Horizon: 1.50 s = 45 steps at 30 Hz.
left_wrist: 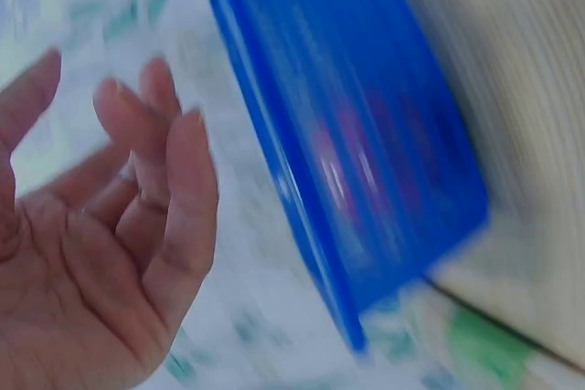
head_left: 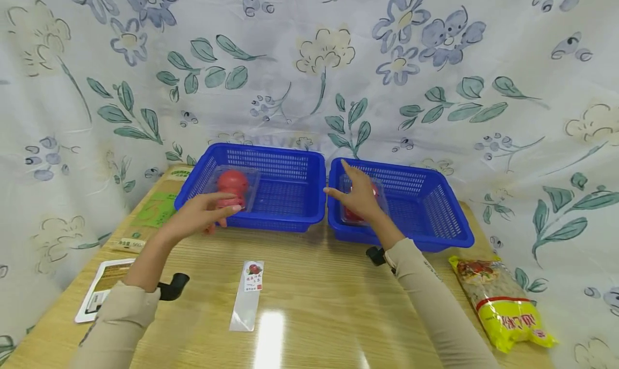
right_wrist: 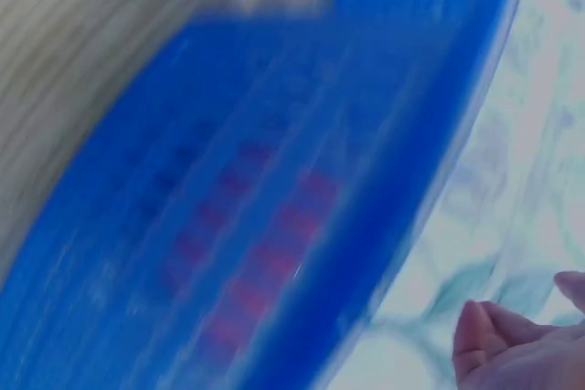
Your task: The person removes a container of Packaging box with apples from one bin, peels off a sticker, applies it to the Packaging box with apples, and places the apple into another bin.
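My left hand (head_left: 200, 218) hovers over the near-left rim of the left blue basket (head_left: 287, 194), its fingers loosely bent and holding nothing. In the left wrist view, the palm and fingers of that left hand (left_wrist: 137, 235) show apart from the basket wall (left_wrist: 329, 61). Inside that basket lies a clear plastic box (head_left: 253, 176) with red round items (head_left: 232, 180), partly covered by the hand. Above the right blue basket (head_left: 408, 210) is my right hand (head_left: 361, 196), thumb and fingers spread. It partly hides another clear box (head_left: 382, 200) with red contents. Both wrist views are blurred.
A yellow-and-clear food packet (head_left: 505, 302) lies at the right edge of the wooden table (head_left: 309, 283). A label strip (head_left: 247, 296) lies at the front middle. On the left are a green-and-tan packet (head_left: 155, 208) and a white-edged pouch (head_left: 103, 288). Floral cloth (head_left: 290, 89) hangs behind.
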Available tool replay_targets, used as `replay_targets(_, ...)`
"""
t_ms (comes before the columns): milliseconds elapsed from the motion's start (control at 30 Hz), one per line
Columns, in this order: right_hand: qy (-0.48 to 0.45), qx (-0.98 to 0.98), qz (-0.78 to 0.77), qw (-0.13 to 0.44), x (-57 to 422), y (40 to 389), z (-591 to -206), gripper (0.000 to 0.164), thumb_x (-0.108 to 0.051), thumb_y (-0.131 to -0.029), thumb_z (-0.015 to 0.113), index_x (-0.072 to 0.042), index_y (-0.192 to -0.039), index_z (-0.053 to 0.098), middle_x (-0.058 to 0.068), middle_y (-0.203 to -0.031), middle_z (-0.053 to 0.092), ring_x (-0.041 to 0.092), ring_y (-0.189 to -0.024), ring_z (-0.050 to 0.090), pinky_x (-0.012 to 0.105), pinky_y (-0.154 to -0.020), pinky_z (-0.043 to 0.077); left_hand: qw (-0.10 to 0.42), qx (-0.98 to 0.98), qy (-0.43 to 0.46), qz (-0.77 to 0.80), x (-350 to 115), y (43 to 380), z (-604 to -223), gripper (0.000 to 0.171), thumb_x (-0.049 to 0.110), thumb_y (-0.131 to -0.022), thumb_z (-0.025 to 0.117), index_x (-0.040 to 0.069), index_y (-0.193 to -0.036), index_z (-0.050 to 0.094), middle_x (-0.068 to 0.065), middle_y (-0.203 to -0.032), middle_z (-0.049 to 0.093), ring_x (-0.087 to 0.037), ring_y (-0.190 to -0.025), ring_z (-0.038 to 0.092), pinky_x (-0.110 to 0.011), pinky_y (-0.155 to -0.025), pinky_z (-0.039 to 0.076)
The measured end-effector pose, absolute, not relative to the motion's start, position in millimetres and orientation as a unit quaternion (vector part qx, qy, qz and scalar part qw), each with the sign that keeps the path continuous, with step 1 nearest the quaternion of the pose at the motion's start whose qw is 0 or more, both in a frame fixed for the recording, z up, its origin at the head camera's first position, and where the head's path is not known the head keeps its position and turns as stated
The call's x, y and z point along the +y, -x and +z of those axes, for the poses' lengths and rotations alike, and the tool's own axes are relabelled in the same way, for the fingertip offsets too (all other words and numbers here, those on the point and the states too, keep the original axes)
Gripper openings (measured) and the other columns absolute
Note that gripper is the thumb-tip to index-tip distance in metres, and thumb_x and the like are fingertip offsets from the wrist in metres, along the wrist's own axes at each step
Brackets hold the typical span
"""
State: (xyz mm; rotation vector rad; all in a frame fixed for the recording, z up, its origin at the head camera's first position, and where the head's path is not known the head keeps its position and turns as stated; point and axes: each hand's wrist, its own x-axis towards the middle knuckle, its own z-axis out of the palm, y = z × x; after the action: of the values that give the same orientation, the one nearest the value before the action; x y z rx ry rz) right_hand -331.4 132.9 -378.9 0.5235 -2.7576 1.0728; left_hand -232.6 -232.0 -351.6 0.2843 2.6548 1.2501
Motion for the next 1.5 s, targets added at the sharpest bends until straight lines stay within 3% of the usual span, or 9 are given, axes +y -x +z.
replay_targets(133,-0.202,-0.91,0.354,0.07,99,327,-384,0.085,-0.038,-0.09,0.073,-0.011,-0.157,0.028,0.024,-0.155,0.035,0.042,-0.146,0.027,0.061,-0.117,0.02,0.09,0.883,-0.073,0.455,-279,237,-357,0.062,0.034,-0.101,0.059,0.001,-0.15,0.04,-0.005,-0.075,0.056,-0.012,-0.058,0.049,-0.032,-0.057,0.049)
replay_targets(333,-0.219,-0.91,0.351,0.025,57,322,-394,0.083,-0.041,-0.091,0.072,-0.016,-0.158,0.029,0.022,-0.157,0.033,0.042,-0.146,0.026,0.063,-0.116,0.023,-0.001,0.886,-0.003,0.464,-325,242,-389,0.074,0.043,-0.101,0.054,0.013,-0.16,0.02,0.005,-0.06,0.036,-0.009,-0.051,0.039,-0.03,-0.057,0.051)
replay_targets(467,-0.214,-0.909,0.357,-0.015,37,322,-402,0.083,-0.043,-0.091,0.07,-0.02,-0.158,0.027,0.02,-0.158,0.031,0.042,-0.148,0.024,0.062,-0.114,0.027,-0.044,0.889,0.027,0.454,-328,242,-410,0.078,0.048,-0.1,0.052,0.023,-0.161,0.01,-0.006,-0.073,0.048,-0.012,-0.051,0.047,-0.032,-0.054,0.051)
replay_targets(600,-0.207,-0.907,0.364,-0.037,22,325,-407,0.084,-0.045,-0.091,0.07,-0.023,-0.159,0.025,0.018,-0.159,0.031,0.039,-0.148,0.024,0.06,-0.114,0.029,-0.059,0.894,0.037,0.442,-316,243,-420,0.085,0.052,-0.099,0.051,0.027,-0.161,-0.002,-0.023,-0.104,0.052,-0.025,-0.071,0.057,-0.035,-0.059,0.05)
replay_targets(700,-0.202,-0.907,0.366,-0.057,12,330,-409,0.086,-0.046,-0.091,0.069,-0.022,-0.159,0.022,0.016,-0.16,0.03,0.038,-0.149,0.022,0.059,-0.115,0.028,-0.061,0.901,0.039,0.427,-306,246,-425,0.092,0.056,-0.099,0.05,0.024,-0.158,-0.013,-0.035,-0.129,0.047,-0.043,-0.103,0.056,-0.051,-0.079,0.051)
replay_targets(833,-0.201,-0.908,0.357,-0.091,-1,337,-411,0.089,-0.048,-0.092,0.067,-0.021,-0.16,0.017,0.015,-0.161,0.028,0.039,-0.15,0.019,0.058,-0.116,0.026,-0.041,0.907,0.05,0.417,-296,253,-429,0.1,0.063,-0.097,0.045,0.022,-0.154,-0.025,-0.037,-0.157,0.016,-0.055,-0.142,0.023,-0.073,-0.105,0.026)
replay_targets(900,-0.203,-0.907,0.353,-0.106,-9,342,-413,0.09,-0.049,-0.093,0.065,-0.019,-0.161,0.014,0.015,-0.162,0.027,0.038,-0.15,0.02,0.057,-0.117,0.026,-0.025,0.91,0.058,0.409,-294,256,-431,0.101,0.067,-0.096,0.043,0.022,-0.153,-0.028,-0.036,-0.159,0.004,-0.057,-0.145,0.011,-0.076,-0.107,0.017)
replay_targets(1133,-0.22,-0.889,0.36,-0.181,-35,352,-420,0.098,-0.05,-0.093,0.064,-0.012,-0.16,0.004,0.014,-0.165,0.019,0.034,-0.15,0.024,0.049,-0.118,0.028,0.006,0.913,0.075,0.402,-291,258,-438,0.112,0.073,-0.091,0.045,0.018,-0.151,-0.031,-0.034,-0.161,0.0,-0.056,-0.145,0.01,-0.074,-0.109,0.017)
replay_targets(1500,-0.229,-0.887,0.323,-0.239,-65,357,-422,0.106,-0.048,-0.091,0.067,-0.009,-0.159,-0.006,0.017,-0.165,0.015,0.034,-0.151,0.021,0.046,-0.12,0.024,0.001,0.9,0.091,0.426,-290,255,-436,0.111,0.071,-0.09,0.051,0.025,-0.154,-0.027,-0.032,-0.159,0.018,-0.058,-0.141,0.025,-0.072,-0.108,0.024)
